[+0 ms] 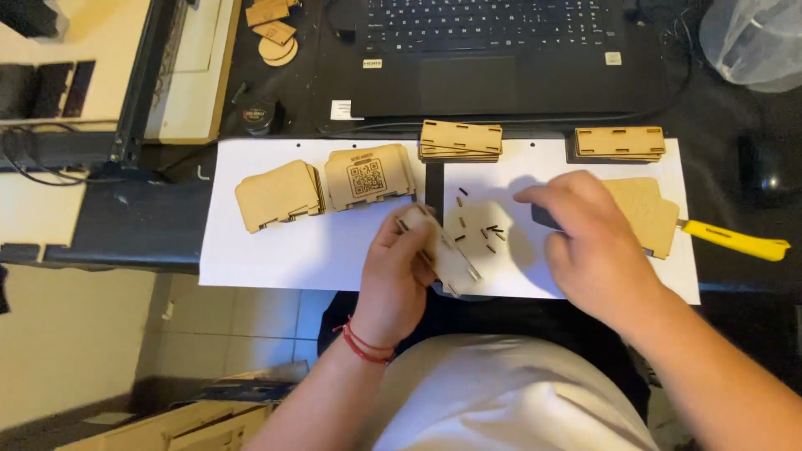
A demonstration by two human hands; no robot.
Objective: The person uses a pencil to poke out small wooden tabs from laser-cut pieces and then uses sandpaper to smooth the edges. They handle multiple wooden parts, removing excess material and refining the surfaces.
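Observation:
My left hand [393, 271] grips a thin laser-cut wooden panel [443, 249] with slots, tilted over the white paper [284, 250]. My right hand [589, 238] hovers palm down over the right sheet, fingers curled, its fingertips touching a dark object [545, 219] beside a stack of flat wooden panels [652, 213]. Whether it grips that object is unclear. Several small dark wood offcuts [480, 227] lie scattered on the paper between my hands.
Two piles of rounded wooden panels [280, 196], one with a printed square code [369, 177], lie at left. Slotted strip stacks [461, 139] [620, 142] sit at the paper's far edge. A yellow utility knife [735, 240], laptop [501, 50] and mouse [764, 171] are nearby.

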